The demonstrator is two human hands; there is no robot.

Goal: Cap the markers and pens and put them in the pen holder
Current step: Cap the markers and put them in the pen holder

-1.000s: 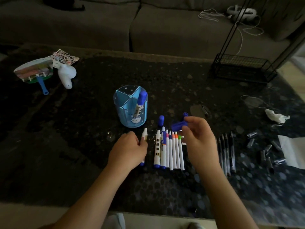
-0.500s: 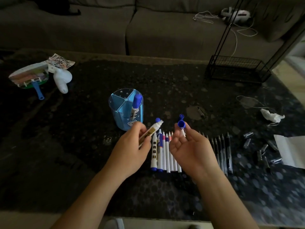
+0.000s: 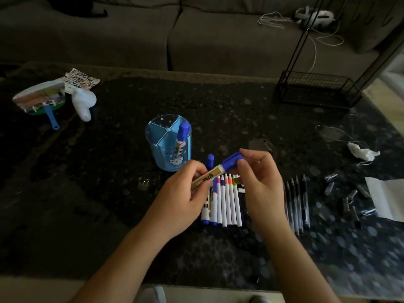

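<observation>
My left hand point(image 3: 182, 200) grips the barrel of a white and gold marker point(image 3: 207, 176), which points up and to the right. My right hand point(image 3: 260, 182) pinches its blue cap point(image 3: 232, 162), which sits on the marker's tip. Behind them stands the blue pen holder point(image 3: 169, 147) with one capped blue marker point(image 3: 181, 136) in its right compartment. A row of uncapped markers point(image 3: 227, 202) lies on the table under my hands. A loose blue cap point(image 3: 210, 161) stands just behind that row. Several black pens point(image 3: 298, 202) lie to the right.
Several small pen caps point(image 3: 347, 197) are scattered at the right beside a white paper point(image 3: 387, 197). A hand fan point(image 3: 40, 99) and a white bottle-like object point(image 3: 83, 103) lie far left. A black wire rack point(image 3: 314, 90) stands at the back right. A crumpled tissue point(image 3: 363, 153) lies nearby.
My left hand lifted the marker off the table and turned it toward my right hand. My right hand brought the blue cap onto the marker's tip.
</observation>
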